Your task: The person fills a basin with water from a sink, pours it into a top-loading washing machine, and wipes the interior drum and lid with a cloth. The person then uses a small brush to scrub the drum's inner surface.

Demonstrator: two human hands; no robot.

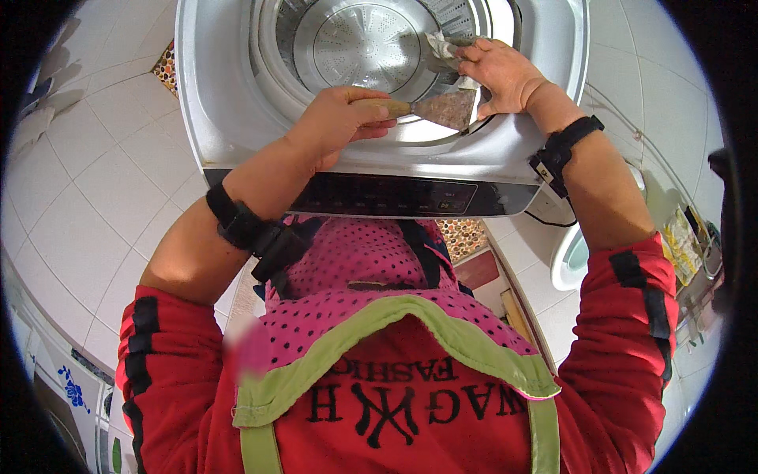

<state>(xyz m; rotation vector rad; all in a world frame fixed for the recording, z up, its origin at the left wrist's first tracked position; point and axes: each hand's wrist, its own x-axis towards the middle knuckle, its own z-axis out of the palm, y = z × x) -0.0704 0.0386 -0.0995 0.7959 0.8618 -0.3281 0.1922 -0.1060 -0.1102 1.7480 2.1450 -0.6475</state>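
Note:
My left hand (pixel 335 122) is closed around the wooden handle of a scraper (pixel 448 109). Its wide, stained metal blade points right, over the near right rim of an open top-loading washing machine (pixel 223 95). Just beyond the blade, my right hand (pixel 505 75) is closed on a crumpled whitish rag (pixel 440 49), part of which hangs over the tub's edge. The fingers of that hand reach close to the blade; whether they touch it I cannot tell. Inside the machine is a round perforated metal tub (pixel 367 43), lit by sunlight.
A black control panel (pixel 379 193) runs along the machine's near edge, against my pink dotted apron (pixel 355 257). To the right are a white basin (pixel 570 257), a dark cable and a hose (pixel 638 136) along the tiled wall. White tiles (pixel 95 197) cover the left side.

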